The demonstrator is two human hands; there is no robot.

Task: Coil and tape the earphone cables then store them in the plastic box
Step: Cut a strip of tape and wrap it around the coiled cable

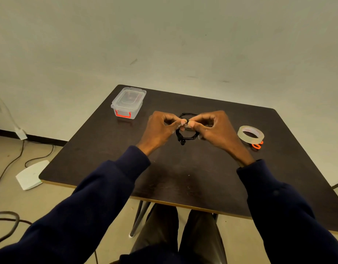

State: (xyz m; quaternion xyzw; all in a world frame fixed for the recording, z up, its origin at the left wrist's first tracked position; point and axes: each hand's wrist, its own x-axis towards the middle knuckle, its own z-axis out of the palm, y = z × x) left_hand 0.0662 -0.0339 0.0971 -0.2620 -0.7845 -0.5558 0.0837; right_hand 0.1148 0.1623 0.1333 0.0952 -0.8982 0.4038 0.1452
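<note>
Nearest the camera, two dark sleeves are reaching across the table. Over its middle, the left hand and the right hand are meeting tip to tip. Each is pinching the same point on the coil between thumb and forefinger, with the other fingers curling loosely and holding nothing. The coil is hanging as a closed black loop between the hands; whether its lower edge is touching the tabletop cannot be told. A pale strip — apparently clear tape — is showing at the pinch point, so the step in hand is judged to be taping, with coiling done. The next move is calling for the strip to be wrapped fully round the bundled turns and pressed down without letting the loops slip. To the right, the roll is lying flat, partly covering the scissors. Farther off at the left corner, the box is standing with its lid on — it needs opening before storage.
</note>
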